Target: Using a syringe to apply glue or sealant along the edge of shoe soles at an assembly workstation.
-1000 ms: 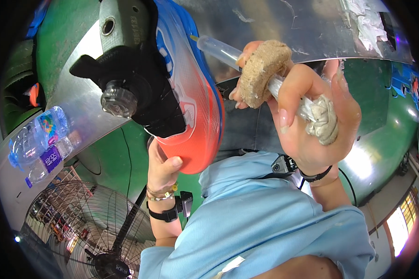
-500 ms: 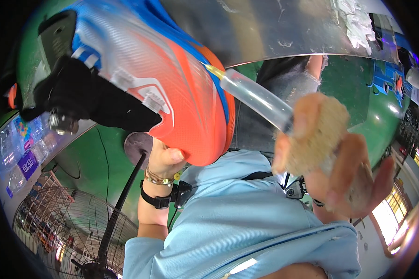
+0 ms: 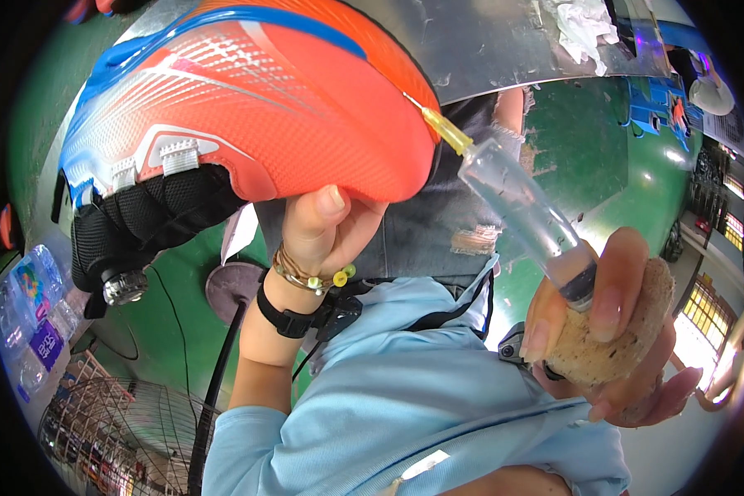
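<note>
My left hand, with bracelets and a black strap at the wrist, is closed around the toe end of an orange, blue and silver sports shoe. The shoe lies tilted on its side, its black collar toward the lower left. My right hand is closed on a clear syringe holding a little clear liquid. The same hand also has a tan, porous lump in its fingers. The syringe's yellow-hubbed needle points at the orange sole edge; whether its tip touches, I cannot tell.
A dark metal tabletop lies beyond the shoe, with crumpled white paper on it. Clear plastic bottles are at the left. A wire fan cage stands lower left, and a blue stool is at far right.
The shoe has turned in my left hand, showing more of its orange sole edge. My right hand has moved down and right, and the needle now sits farther along the sole edge.
</note>
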The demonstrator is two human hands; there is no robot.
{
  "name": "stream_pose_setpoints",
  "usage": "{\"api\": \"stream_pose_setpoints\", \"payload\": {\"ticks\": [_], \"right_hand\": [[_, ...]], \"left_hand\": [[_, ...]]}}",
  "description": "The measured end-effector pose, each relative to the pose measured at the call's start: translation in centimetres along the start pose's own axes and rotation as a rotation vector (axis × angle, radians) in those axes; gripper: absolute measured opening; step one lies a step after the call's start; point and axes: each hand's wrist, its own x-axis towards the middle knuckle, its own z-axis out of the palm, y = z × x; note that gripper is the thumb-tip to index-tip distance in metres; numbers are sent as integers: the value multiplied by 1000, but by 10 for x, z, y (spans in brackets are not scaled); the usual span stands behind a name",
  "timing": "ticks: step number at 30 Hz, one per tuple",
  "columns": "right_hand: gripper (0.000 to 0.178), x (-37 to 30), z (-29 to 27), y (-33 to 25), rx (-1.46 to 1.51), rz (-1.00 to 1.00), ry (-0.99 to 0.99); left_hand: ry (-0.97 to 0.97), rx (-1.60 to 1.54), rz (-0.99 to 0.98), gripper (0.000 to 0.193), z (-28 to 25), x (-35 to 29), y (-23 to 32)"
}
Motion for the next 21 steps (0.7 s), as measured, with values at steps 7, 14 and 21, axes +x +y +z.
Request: {"api": "stream_pose_setpoints", "payload": {"ticks": [7,14,21], "right_hand": [[37,3,-4,3,-23,-119,-3],[39,11,-14,18,40,-230,-189],[43,10,-4,26,-114,-304,-116]], "left_hand": [[-92,-128,7,70,-2,31,-8],[-132,-118,148,53,20,54,-2],[62,-308,146,39,60,57,15]]}}
